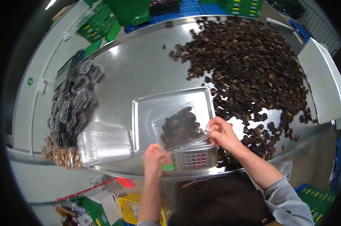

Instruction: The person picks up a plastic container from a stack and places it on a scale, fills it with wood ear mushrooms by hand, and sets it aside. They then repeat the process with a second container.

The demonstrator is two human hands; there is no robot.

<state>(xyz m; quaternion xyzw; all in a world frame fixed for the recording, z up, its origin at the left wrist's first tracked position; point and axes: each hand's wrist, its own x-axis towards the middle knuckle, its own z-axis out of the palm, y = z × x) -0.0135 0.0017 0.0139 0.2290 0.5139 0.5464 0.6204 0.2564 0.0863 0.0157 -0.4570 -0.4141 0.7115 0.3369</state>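
- Filled packs and empty clear trays are sitting on the steel table, with green crates behind
- Left hand is pinching the clear clamshell of dark mushrooms, which is resting on the scale
- Scale keypad is showing print too small to read
- Right hand is gripping the clamshell's lid edge
- Loose mushroom pile is spreading across the table's right side

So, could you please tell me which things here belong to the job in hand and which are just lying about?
In hand: clamshell, scale, mushroom pile, left hand, right hand.
Lying about: spare clamshells, filled packs, green crates, white board.
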